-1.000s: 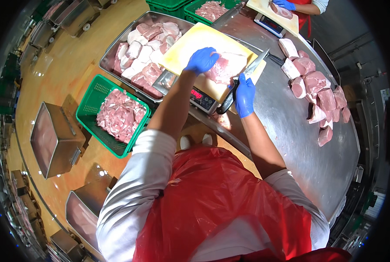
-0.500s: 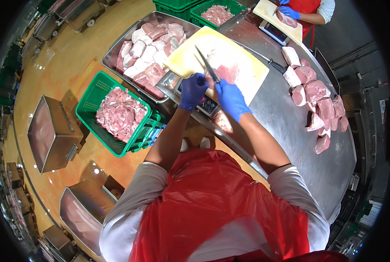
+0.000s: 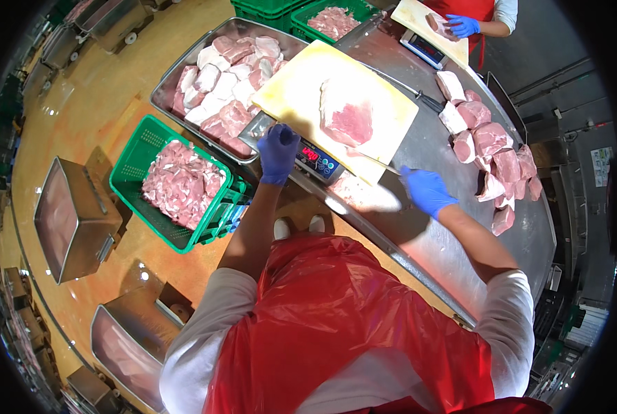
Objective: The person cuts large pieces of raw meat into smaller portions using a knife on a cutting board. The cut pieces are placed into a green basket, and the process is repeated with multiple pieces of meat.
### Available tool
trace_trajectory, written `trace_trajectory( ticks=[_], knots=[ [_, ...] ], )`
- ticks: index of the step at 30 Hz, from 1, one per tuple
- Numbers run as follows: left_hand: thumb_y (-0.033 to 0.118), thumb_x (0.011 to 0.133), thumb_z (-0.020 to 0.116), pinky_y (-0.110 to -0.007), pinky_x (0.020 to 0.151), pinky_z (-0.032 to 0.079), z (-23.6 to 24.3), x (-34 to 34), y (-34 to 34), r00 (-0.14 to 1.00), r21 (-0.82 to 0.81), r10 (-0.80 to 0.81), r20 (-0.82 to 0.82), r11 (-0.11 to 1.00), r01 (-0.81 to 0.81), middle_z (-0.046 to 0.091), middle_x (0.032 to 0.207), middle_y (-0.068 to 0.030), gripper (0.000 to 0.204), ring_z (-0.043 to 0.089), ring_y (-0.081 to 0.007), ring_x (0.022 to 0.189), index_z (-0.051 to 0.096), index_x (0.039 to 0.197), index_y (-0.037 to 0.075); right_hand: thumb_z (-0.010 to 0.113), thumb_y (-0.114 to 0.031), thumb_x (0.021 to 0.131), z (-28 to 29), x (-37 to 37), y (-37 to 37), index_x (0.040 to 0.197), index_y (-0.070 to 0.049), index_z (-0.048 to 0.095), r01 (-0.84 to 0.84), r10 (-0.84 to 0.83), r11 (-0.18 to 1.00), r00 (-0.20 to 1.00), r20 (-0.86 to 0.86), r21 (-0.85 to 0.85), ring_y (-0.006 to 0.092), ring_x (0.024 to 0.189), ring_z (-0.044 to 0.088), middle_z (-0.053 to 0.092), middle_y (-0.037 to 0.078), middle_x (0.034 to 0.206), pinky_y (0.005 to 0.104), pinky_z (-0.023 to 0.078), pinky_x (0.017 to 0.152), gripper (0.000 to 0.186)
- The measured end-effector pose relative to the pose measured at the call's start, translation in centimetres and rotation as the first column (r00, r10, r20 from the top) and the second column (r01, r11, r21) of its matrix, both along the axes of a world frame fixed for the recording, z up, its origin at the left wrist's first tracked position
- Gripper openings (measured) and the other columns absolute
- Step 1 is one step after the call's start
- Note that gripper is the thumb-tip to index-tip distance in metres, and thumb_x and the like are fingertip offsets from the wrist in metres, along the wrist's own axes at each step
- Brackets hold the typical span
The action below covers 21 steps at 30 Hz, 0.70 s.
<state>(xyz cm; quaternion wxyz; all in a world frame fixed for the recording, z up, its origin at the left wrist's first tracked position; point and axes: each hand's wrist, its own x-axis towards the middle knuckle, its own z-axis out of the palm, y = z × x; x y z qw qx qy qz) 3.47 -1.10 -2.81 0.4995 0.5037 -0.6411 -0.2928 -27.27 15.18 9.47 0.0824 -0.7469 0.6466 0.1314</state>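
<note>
A slab of pale pink meat lies on the yellow cutting board, over a scale with a red display. My left hand, blue-gloved, is closed at the board's lower-left corner, beside a small metal tray; its contents, if any, are hidden. My right hand grips a long knife low at the board's right, its thin blade pointing left across the board's lower edge. A sharpening steel with a black handle lies just above the board.
Meat chunks lie on the steel table. A full meat tub sits left of the board; a green crate of trimmings is below it. More crates stand behind. Another person's hand works at the top right. Steel carts stand left.
My left hand has left the meat and moved down-left, now curled. My right hand has moved right with the knife, whose blade has swung from pointing upward to pointing left.
</note>
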Motion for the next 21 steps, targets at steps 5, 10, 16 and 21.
trace_trajectory(
  ticks=[5, 10, 16, 21],
  knots=[
    [0.009, 0.08, 0.073, -0.038, 0.064, 0.053, 1.7, -3.7, 3.3, 0.987, -0.271, -0.125, 0.106, 0.951, 0.149, 0.064, 0.092, -0.0145, 0.028, 0.065, -0.0289, 0.078, 0.061, 0.105, 0.004, 0.052, -0.028, 0.099, 2.0, -1.1, 0.8, 0.103, -0.005, 0.058, 0.149, -0.136, 0.974, 0.987, 0.087, -0.169, 0.0443, 0.073, 0.066, 0.066, 0.025, 0.08, 0.0534, 0.051, 0.064, 0.024],
    [0.02, 0.08, 0.078, -0.044, 0.076, 0.053, 3.6, -7.0, 6.2, 0.984, -0.396, -0.124, 0.131, 0.903, 0.166, 0.058, 0.11, -0.0177, 0.048, 0.06, -0.0358, 0.095, 0.055, 0.12, 0.006, 0.05, -0.032, 0.102, -1.2, 4.2, -1.6, 0.099, -0.002, 0.058, 0.475, -0.335, 0.869, 0.77, 0.543, -0.136, 0.0476, 0.075, 0.062, 0.064, 0.028, 0.08, 0.0547, 0.048, 0.068, 0.031],
    [0.014, 0.085, 0.069, -0.045, 0.093, 0.048, 0.6, -7.6, 7.2, 0.838, -0.375, -0.382, 0.389, 0.765, 0.523, 0.058, 0.116, -0.0176, 0.019, 0.055, -0.0368, 0.109, 0.064, 0.098, 0.001, 0.052, -0.029, 0.103, -0.8, 6.9, -4.9, 0.093, 0.002, 0.057, 0.684, -0.434, 0.717, 0.285, 0.855, 0.135, 0.0233, 0.059, 0.061, 0.062, 0.015, 0.068, 0.038, 0.049, 0.06, 0.033],
    [0.006, 0.08, 0.064, -0.041, 0.082, 0.051, -2.9, 0.9, 3.7, 0.902, -0.321, -0.262, 0.343, 0.87, 0.374, 0.063, 0.095, -0.0141, 0.01, 0.06, -0.0323, 0.09, 0.065, 0.09, 0.004, 0.051, -0.028, 0.104, -0.4, 5.0, -3.3, 0.094, 0.001, 0.058, 0.737, -0.411, 0.659, 0.184, 0.893, 0.151, 0.0118, 0.059, 0.057, 0.06, 0.005, 0.07, 0.0299, 0.047, 0.056, 0.031]
  ],
)
